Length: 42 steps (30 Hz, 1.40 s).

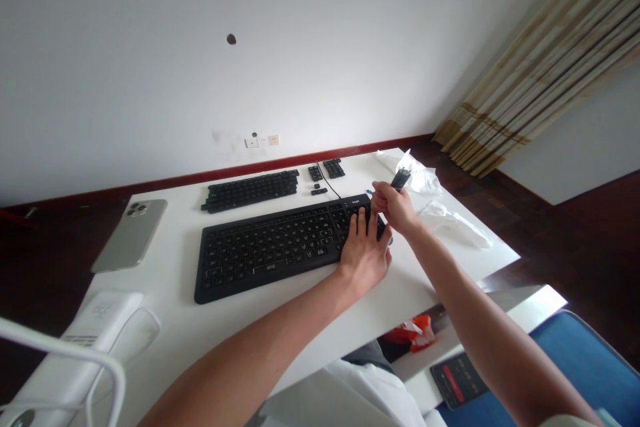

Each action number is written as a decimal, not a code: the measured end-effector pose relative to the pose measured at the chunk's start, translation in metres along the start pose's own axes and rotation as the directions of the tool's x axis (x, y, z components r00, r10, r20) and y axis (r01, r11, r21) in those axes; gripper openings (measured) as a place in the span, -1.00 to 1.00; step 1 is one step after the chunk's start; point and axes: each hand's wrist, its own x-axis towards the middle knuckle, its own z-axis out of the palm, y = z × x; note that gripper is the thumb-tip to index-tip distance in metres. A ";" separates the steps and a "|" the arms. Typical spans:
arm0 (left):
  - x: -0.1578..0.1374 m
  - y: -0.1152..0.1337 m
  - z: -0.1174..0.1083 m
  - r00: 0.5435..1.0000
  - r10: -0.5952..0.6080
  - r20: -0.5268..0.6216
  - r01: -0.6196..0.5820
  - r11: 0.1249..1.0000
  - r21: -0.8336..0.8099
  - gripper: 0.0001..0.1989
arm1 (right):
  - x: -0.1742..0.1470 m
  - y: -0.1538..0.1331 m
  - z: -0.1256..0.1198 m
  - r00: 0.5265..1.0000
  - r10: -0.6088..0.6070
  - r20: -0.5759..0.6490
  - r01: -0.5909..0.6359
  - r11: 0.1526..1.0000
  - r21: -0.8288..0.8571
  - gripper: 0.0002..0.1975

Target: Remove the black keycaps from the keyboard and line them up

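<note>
A black keyboard (265, 247) lies on the white table (310, 293), its keycaps off over most of the visible area. My left hand (364, 250) rests flat on its right end, fingers spread, covering part of the number pad. Just to the right, my right hand (393, 205) is closed around a cleaning brush (401, 179). The brush's dark, bristle-like end sticks up out of the fist, and a small blue tip shows on the other side, near the keyboard's top right corner. Behind the keyboard sit removed black keycaps (253, 190) in rows, with smaller groups (333, 168) farther right.
A phone (133, 233) lies at the table's left, near a white power strip (100, 320) with a cable. Crumpled white tissue (457, 223) lies on the right. Below is an open drawer with a red packet (417, 333); another phone (457, 380) lies near the blue seat (585, 367).
</note>
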 end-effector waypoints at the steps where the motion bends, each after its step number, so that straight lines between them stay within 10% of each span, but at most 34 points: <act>1: 0.000 0.000 0.000 1.000 0.002 0.001 -0.002 1.000 0.004 -0.47 | 0.000 -0.001 0.000 1.000 0.018 -0.002 -0.018 0.999 0.034 -0.49; 31: 0.000 -0.001 -0.006 1.000 0.004 0.025 -0.002 0.998 -0.064 -0.44 | 0.002 -0.002 -0.008 0.998 -0.067 0.001 0.067 0.995 -0.073 -0.49; 39: -0.003 0.000 -0.007 1.000 0.002 -0.003 -0.002 1.000 -0.018 -0.44 | -0.002 -0.019 0.000 0.922 -0.388 0.002 0.294 0.697 -0.653 -0.61; 42: -0.007 0.003 -0.015 0.981 0.193 -0.032 -0.192 0.981 0.039 -0.52 | -0.001 -0.030 -0.015 0.918 -0.381 0.113 0.314 0.521 -0.794 -0.63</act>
